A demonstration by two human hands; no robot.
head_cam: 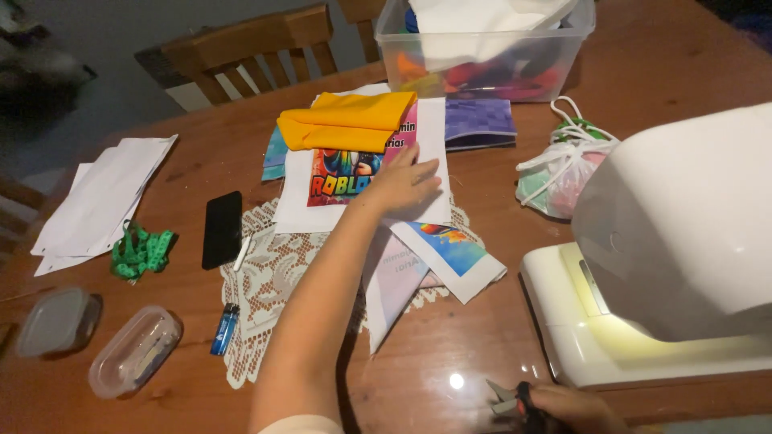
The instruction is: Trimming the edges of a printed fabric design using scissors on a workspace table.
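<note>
Fingers (pixel 418 165) of the left hand (pixel 400 183) lie flat and a little spread on a printed sheet (pixel 354 173) with a bright cartoon picture; they press on it and grip nothing; the sheet sits in the middle of the wooden counter (pixel 643 80), on top of more white papers and a lace mat (pixel 273 273); a folded yellow cloth (pixel 350 120) lies across the top of the sheet, just past the fingertips; the right hand (pixel 575 408) is low by the near edge, closed around small scissors (pixel 511 399) with their points sticking out to the left; a white sewing machine (pixel 675 241) stands just behind that hand; a black phone (pixel 221 229), a green tape measure (pixel 141 253) and a blue lighter (pixel 225 328) lie to the left of the mat; a clear plastic box (pixel 482 48) of cloth sits at the far side.
</note>
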